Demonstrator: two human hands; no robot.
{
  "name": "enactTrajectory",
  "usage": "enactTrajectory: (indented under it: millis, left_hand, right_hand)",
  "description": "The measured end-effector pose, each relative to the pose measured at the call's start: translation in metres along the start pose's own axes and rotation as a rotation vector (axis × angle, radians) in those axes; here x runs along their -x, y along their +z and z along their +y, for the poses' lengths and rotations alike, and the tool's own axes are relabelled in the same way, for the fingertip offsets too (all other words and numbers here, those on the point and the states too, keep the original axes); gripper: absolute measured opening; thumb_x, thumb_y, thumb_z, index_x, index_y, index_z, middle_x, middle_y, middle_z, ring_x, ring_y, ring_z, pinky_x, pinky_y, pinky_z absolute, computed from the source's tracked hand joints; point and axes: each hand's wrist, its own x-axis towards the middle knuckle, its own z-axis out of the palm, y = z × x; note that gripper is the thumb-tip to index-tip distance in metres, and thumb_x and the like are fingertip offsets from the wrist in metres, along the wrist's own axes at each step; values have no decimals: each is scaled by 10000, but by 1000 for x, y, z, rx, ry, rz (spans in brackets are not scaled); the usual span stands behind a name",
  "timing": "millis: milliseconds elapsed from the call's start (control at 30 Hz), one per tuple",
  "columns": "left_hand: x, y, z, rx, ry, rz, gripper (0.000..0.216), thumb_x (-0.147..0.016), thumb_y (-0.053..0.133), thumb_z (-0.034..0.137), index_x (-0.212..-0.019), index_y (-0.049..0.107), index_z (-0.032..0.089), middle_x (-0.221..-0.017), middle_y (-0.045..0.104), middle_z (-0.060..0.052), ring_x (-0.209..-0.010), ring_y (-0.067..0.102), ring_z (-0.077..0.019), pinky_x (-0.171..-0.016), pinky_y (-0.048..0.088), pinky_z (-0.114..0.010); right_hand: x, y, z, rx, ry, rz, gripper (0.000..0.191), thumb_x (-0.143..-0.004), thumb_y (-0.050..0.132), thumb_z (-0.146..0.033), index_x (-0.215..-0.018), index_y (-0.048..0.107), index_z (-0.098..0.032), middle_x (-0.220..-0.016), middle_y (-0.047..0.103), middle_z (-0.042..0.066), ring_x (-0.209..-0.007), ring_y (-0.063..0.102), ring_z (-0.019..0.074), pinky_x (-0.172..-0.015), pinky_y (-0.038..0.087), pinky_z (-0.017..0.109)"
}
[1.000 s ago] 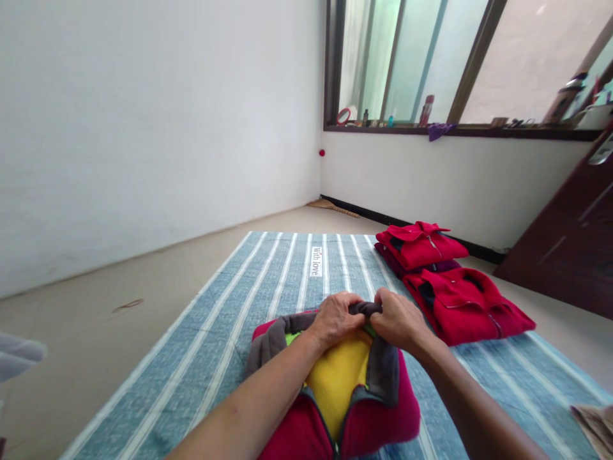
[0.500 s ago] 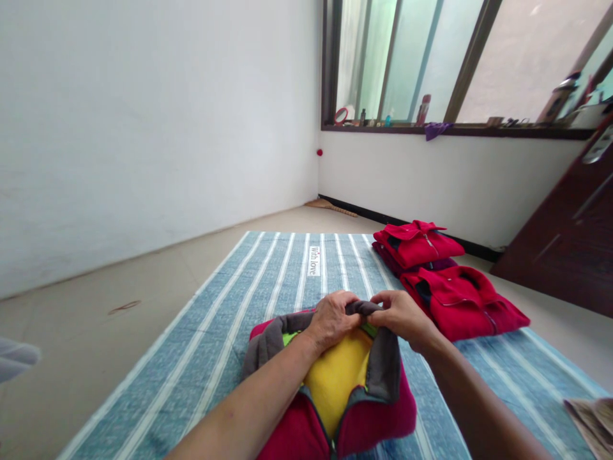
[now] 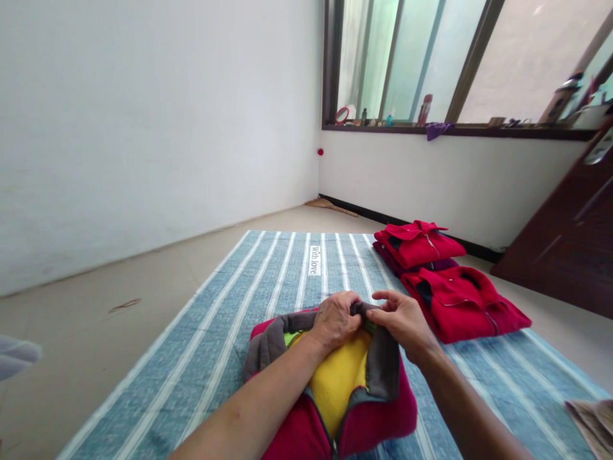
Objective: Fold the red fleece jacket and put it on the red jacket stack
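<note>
Together both hands (image 3: 368,319) pinch grey collar (image 3: 383,364).

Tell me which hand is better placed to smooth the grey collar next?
Probably the left hand: it lies closed on the grey collar, whereas the right hand only pinches its edge with its fingers partly open.
</note>
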Motion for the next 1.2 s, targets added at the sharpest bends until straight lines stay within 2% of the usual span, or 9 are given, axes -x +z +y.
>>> enactTrajectory:
  millis: [167,267,500,600,700,800,933,1000,1200]
  left_hand:
    - [1,2,-2,-11,25,-17,74,-721,532,222,-759,589,194,-704,593,0,-708,558,-170,-619,368,-257]
    - [1,2,-4,17,7,-26,70,-709,548,231,-750,596,200,-689,597,13,-688,559,-160,-599,358,-246]
    - [1,4,-3,4,-56,10,93,-717,509,217,-712,599,195,-623,562,12,-635,530,-156,-570,322,-252]
    - [1,0,-2,47,-47,-22,97,-708,540,248,-727,614,188,-618,561,20,-623,528,-148,-557,326,-242]
    - [1,-6,-3,202,-5,-96,172,-670,591,268,-802,651,174,-691,605,14,-671,550,-152,-596,368,-235]
    - [1,-10,-5,339,13,-132,229,-649,595,236,-849,673,158,-744,626,8,-714,559,-154,-638,391,-231]
    - [0,-7,-9,398,14,-122,187,-658,550,205,-794,666,152,-717,612,14,-717,550,-151,-639,388,-226]
    - [0,-5,-10,384,25,-94,156,-665,532,205,-756,647,155,-702,599,19,-709,538,-145,-643,385,-227]
    - [-2,1,-8,219,-31,-32,95,-690,503,225,-649,575,178,-600,524,34,-635,513,-135,-591,353,-229]
  right_hand:
    - [-1,5,9,123,-115,66,416,-623,626,-335,-997,641,-155,-686,598,-4,-596,538,148,-525,385,246]
    - [-2,4,10,107,-78,68,403,-626,619,-322,-986,650,-142,-683,612,6,-605,548,154,-522,382,246]
    - [6,2,3,-72,59,-88,329,-574,632,-291,-864,651,-138,-577,548,-34,-486,454,107,-456,301,234]
    - [6,0,2,-213,128,-53,422,-516,688,-292,-902,628,-135,-583,537,-47,-506,469,112,-476,331,235]
    - [6,-2,3,-219,130,-15,470,-504,698,-313,-931,615,-135,-594,535,-45,-514,478,120,-481,338,239]
    - [9,-4,2,4,38,-3,413,-597,633,-340,-965,627,-153,-646,577,-11,-566,529,153,-513,362,257]
    - [14,0,-14,700,-216,65,219,-732,509,-282,-846,666,-181,-826,655,78,-799,609,239,-650,391,309]
    - [14,5,-26,972,-238,66,214,-762,484,-277,-810,666,-175,-872,666,112,-842,620,274,-651,384,325]
    - [8,14,-41,1236,-189,-13,228,-785,444,-181,-851,659,-150,-871,684,141,-817,649,279,-591,371,312]
